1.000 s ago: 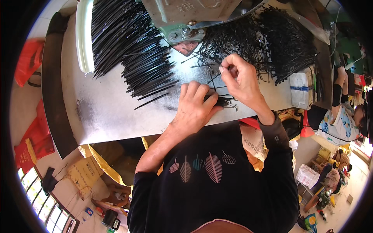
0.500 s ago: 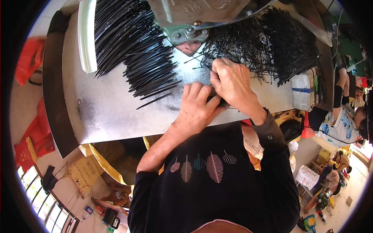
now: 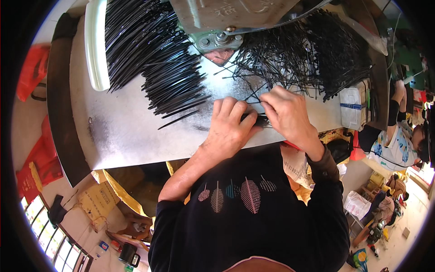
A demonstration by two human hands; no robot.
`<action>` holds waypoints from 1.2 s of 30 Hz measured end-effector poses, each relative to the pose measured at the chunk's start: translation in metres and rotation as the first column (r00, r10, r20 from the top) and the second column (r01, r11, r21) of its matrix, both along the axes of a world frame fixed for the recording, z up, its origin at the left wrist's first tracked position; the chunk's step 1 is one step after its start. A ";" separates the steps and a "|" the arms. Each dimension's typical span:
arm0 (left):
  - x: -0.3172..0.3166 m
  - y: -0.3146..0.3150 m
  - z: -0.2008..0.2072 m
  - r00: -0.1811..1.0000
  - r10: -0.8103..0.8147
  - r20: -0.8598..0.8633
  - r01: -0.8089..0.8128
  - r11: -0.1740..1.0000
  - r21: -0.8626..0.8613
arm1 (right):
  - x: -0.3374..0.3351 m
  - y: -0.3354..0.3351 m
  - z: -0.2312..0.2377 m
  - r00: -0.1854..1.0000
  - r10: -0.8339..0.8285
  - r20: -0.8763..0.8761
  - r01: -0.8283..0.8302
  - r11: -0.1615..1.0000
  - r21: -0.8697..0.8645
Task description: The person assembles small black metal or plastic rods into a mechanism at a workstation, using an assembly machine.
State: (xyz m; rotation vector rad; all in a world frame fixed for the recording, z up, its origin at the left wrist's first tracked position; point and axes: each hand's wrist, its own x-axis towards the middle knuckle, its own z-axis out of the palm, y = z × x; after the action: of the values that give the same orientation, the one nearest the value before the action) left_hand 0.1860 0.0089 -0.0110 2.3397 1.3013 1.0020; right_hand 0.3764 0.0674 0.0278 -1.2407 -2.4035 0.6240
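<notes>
On the metal table, my left hand rests near the front edge, its fingers curled over dark pieces between index finger and thumb. They look like thin black rods, though the hand hides most of them. Just to its right, my right hand is closed in a pinch on a thin black rod, which reaches toward the left fingers. Farther off on the right lies a tangled heap of black rods. To the left, more rods lie side by side in a neat row.
A machine head with bolts stands at the table's far middle. A white curved tube light hangs at the left. At the right end sit a white box and a denser rod pile. Another person is farther right.
My right hand has moved toward me and to the right, away from the tangled heap, with a thin black rod now showing at its fingertips. My left hand has hardly moved.
</notes>
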 end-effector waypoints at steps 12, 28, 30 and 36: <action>0.000 0.001 0.001 1.000 -0.005 0.005 0.005 1.000 -0.009 | 0.003 -0.001 -0.008 0.987 -0.030 0.156 0.010 0.992 0.129; -0.001 0.001 0.024 0.919 0.200 0.339 -0.120 0.962 -0.245 | -0.041 -0.041 -0.036 0.390 -0.314 -0.866 -0.087 0.923 -0.374; -0.003 -0.002 0.021 0.945 0.197 0.260 -0.143 0.967 -0.213 | -0.024 -0.036 -0.030 0.397 -0.369 -0.840 -0.039 0.908 -0.418; -0.003 -0.002 0.016 0.962 0.231 -0.145 -0.231 0.973 0.022 | 0.002 0.001 0.002 0.830 -0.272 -0.487 0.248 0.962 -0.115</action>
State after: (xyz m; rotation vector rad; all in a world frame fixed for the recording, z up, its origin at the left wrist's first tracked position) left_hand 0.1826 0.0071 0.0048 2.3422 1.6619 0.9108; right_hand 0.3788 0.0681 0.0296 -1.2150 -1.7651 0.8049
